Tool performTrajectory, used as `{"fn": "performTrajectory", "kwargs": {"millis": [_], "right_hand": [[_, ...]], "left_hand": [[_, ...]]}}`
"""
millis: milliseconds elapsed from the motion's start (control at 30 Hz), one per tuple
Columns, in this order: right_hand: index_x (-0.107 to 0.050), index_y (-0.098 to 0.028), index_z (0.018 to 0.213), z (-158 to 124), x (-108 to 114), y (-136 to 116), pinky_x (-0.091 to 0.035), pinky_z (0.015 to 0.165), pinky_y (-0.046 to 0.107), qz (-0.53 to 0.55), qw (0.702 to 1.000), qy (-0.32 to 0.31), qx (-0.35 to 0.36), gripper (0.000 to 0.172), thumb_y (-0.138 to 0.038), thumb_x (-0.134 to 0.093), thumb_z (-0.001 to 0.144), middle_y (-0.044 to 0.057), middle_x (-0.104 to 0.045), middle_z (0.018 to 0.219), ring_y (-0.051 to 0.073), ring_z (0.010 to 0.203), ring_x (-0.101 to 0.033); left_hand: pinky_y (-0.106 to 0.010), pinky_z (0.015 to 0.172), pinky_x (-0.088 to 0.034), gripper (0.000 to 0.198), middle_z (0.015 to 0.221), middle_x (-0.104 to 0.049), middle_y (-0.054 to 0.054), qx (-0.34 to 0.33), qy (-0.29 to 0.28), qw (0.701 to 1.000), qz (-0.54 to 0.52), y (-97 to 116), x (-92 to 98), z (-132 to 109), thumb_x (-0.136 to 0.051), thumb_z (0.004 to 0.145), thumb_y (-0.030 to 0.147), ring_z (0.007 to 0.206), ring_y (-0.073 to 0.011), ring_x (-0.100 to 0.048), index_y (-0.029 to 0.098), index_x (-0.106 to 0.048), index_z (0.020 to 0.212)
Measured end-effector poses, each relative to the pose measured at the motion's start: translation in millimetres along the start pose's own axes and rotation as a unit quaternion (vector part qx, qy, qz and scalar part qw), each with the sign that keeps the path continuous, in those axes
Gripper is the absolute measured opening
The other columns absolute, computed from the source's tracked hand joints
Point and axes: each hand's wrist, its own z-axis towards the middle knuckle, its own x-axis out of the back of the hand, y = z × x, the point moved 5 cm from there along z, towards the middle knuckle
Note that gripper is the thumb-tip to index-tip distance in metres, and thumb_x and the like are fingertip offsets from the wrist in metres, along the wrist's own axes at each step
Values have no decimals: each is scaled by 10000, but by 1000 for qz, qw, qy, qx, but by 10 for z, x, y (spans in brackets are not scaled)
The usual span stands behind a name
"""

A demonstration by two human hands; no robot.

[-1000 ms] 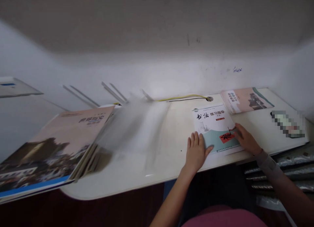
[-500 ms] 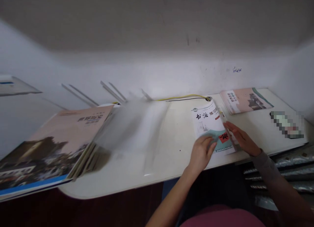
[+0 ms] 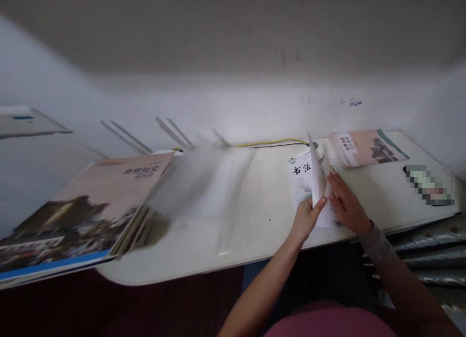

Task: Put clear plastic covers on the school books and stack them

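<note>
A white booklet (image 3: 303,176) with black Chinese characters on its cover lies on the white desk (image 3: 255,215), right of centre. Its cover stands lifted nearly upright. My left hand (image 3: 307,216) pinches the lower edge of that raised cover between thumb and fingers. My right hand (image 3: 345,203) lies flat with fingers stretched out on the pages beneath the cover, just right of it. A grey band wraps my right wrist.
A pink textbook (image 3: 367,146) lies at the back right corner. A stack of large books (image 3: 91,215) and clear plastic sleeves (image 3: 204,186) fills the left side. A yellow and black cable (image 3: 273,143) runs along the wall. A dark object (image 3: 429,184) sits far right.
The booklet's cover went from lying flat to standing nearly upright. My left hand changed from pressing flat to pinching the cover, and my right hand slid under it onto the inner pages.
</note>
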Motion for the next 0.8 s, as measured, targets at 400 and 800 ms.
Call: {"fn": "performTrajectory", "kwargs": {"millis": [400,800], "right_hand": [[-339,-215,1408,38,-329,-14,-226,1061,553,-189,959,-188,98,664,-551,-464,849,120,-278,1487,314,1372,-211],[-482,-192,1302,211,-977,-602,-178,1082,561,-199,948,-192,156,578,-518,-532,827,130,-360,1449,327,1346,-270]], "left_hand": [[-356,825,-489,445,1024,-655,-109,-191,121,906,357,294,649,-240,-387,907,417,938,-206,-612,155,-481,1255],[-493,1037,-339,561,1345,-471,-205,-117,182,723,656,-171,1663,-595,-271,936,412,1314,-294,-350,63,-360,1366]]}}
